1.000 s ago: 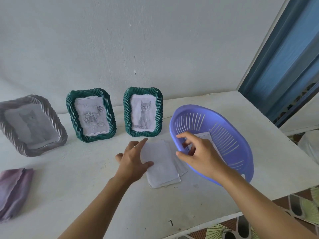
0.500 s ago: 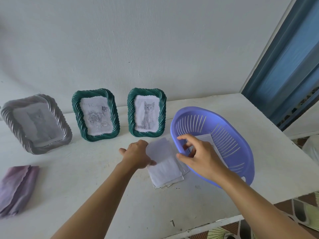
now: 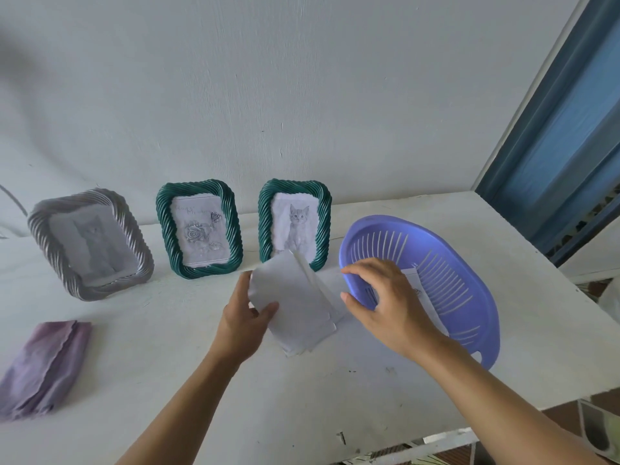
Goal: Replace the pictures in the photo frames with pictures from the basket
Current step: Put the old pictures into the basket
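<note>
Your left hand [image 3: 246, 318] is now lifting the paper stack [image 3: 297, 303] off the tabletop [image 3: 167, 380], grip clamped on it; right hand [image 3: 385, 303] is hovering, grip apart, at the purple basket [image 3: 469, 297]. Frames untouched.

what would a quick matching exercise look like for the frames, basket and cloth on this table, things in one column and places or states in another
Things
1. silver twisted photo frame
2. green twisted photo frame with the cat picture
3. purple slotted plastic basket
4. folded purple cloth

Places or states
A. near left edge of the white table
B. right hand at its rim
C. leftmost of three frames
D. right behind the paper sheets the left hand lifts

Pairs: 1-C, 2-D, 3-B, 4-A
</note>
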